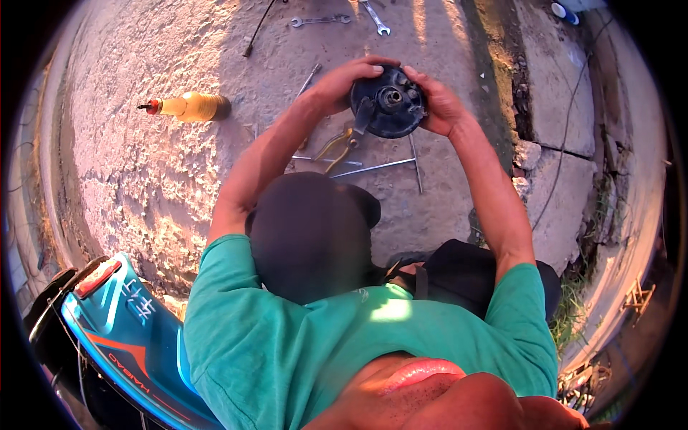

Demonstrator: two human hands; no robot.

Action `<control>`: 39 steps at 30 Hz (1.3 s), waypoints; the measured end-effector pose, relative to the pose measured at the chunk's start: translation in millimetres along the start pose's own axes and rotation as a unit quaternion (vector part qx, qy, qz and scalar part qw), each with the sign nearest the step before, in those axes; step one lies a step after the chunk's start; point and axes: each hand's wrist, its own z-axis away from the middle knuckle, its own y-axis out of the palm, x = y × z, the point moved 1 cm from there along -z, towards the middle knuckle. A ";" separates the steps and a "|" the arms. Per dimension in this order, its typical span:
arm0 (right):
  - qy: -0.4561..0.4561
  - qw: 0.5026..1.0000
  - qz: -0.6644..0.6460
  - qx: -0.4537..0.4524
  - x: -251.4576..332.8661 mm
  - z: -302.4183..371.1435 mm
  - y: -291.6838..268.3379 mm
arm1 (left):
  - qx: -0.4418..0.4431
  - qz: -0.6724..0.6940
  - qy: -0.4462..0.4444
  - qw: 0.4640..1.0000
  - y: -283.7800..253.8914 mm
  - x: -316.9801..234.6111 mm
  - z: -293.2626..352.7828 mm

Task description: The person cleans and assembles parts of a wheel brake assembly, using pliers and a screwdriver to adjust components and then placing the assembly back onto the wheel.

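Observation:
A round black drum-brake plate (390, 123), with a threaded hole or sleeve near its centre and a short lever at its lower left, is held up between my hands. My left hand (350, 79) grips its upper left rim, thumb along the top edge. On the opposite rim, my right hand (438, 102) is closed round the plate, its fingers partly hidden behind it. Below the plate, yellow-handled pliers (350, 142) lie on the ground beside a metal T-handle wrench (383, 168). A thin metal rod (309, 80) shows just past my left wrist.
A yellow bottle with a red cap (192, 107) lies left on rough concrete. Farther off are an open-ended spanner (320, 21) and another spanner (375, 17). A blue vehicle panel (132, 326) stands close at lower left. Broken slabs (552, 186) and a cable border the right.

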 end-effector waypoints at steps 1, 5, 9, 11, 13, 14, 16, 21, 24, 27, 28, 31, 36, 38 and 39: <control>0.012 0.999 -0.018 0.027 -3.9 -5.9 -1.1 | 0.003 -0.026 0.001 1.000 4.1 -6.4 -2.9; 0.014 0.997 -0.068 0.037 -6.9 -13.1 -4.0 | -0.075 -0.065 -0.035 0.994 5.3 -9.6 -9.2; -0.029 0.998 -0.045 -0.023 1.0 -12.1 -16.0 | -0.135 -0.024 -0.024 0.990 4.5 -17.8 10.3; -0.064 0.996 -0.042 -0.054 8.5 -9.0 -16.4 | -0.135 -0.032 -0.020 0.990 11.2 -13.3 19.4; -0.077 0.994 -0.022 -0.072 12.4 -8.2 -14.8 | -0.141 -0.041 0.000 0.989 15.7 -4.2 18.6; -0.083 0.993 -0.010 -0.080 14.1 -8.3 -12.5 | -0.153 -0.038 -0.002 0.987 12.0 -0.3 15.7; -0.091 0.993 -0.015 -0.075 14.6 -9.5 -5.5 | -0.176 -0.031 -0.006 0.984 3.0 3.0 7.9; -0.124 0.986 -0.029 -0.110 9.6 -18.6 -10.8 | -0.217 0.023 0.005 0.976 30.4 7.1 2.7; -0.145 0.976 -0.035 -0.156 1.0 -23.2 -13.2 | -0.245 0.060 0.007 0.968 30.4 13.7 5.6; -0.169 0.969 -0.039 -0.176 -8.2 -21.8 -6.3 | -0.265 0.068 0.025 0.961 39.6 17.0 9.2; -0.173 0.967 -0.045 -0.184 -10.3 -18.7 -3.5 | -0.271 0.066 0.033 0.960 43.1 18.2 9.5; -0.192 0.960 -0.055 -0.195 -10.9 -21.5 5.0 | -0.295 0.075 0.084 0.949 34.1 24.2 5.2; -0.190 0.961 -0.046 -0.195 -8.1 -21.4 6.3 | -0.287 0.047 0.080 0.954 38.2 16.5 4.2; -0.174 0.969 -0.042 -0.169 -5.2 -20.9 5.0 | -0.273 0.044 0.067 0.959 34.4 13.1 5.6; -0.173 0.970 -0.027 -0.168 -3.3 -19.1 5.4 | -0.266 0.045 0.056 0.961 33.2 6.6 8.9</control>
